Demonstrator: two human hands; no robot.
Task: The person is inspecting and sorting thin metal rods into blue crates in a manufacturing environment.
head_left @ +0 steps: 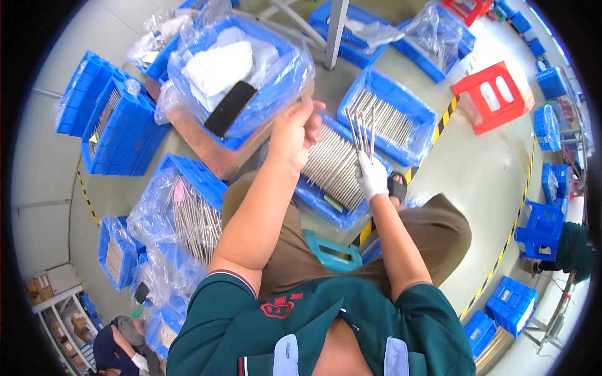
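My right hand (372,176), in a white glove, is closed round several thin metal rods (362,130) that stand up from it, fanned at their far ends. Below it, a blue crate (343,219) lined with clear plastic holds a row of similar rods (332,160). My left hand (296,133) is bare and hangs above that crate's left end, near a bag-lined bin. Its fingers are loosely bent and apart, with nothing visible in them. Farther off, a second blue crate (426,122) holds another row of rods (379,117).
A black phone (231,109) rests on the bag-lined blue bin (285,47) holding white cloth. On the left, a plastic-lined crate holds loose rods (191,216). A red stool (492,97) stands at the far right. A teal stool (332,250) is between my legs. Another person (122,348) sits lower left.
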